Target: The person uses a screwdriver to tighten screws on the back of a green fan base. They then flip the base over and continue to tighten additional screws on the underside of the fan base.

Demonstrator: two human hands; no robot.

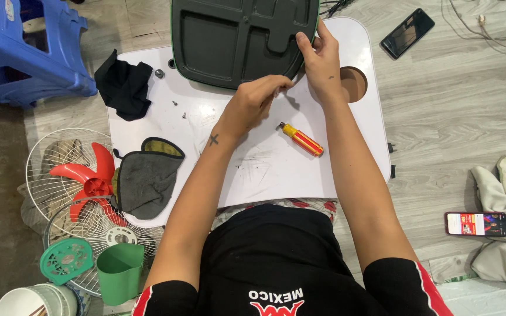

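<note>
The right hand (322,65) grips the near edge of the dark fan base plate (241,38), fingers curled over its rim. The left hand (253,100), fingers pinched together just below that edge, holds something too small to identify. Two loose screws (179,109) and the red-and-yellow screwdriver (303,140) lie near the fingers, suggesting disassembly well underway.

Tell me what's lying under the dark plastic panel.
The dark plastic panel rests on the white table, overhanging its far edge. The right hand grips its rim. Anything beneath it is covered.
</note>
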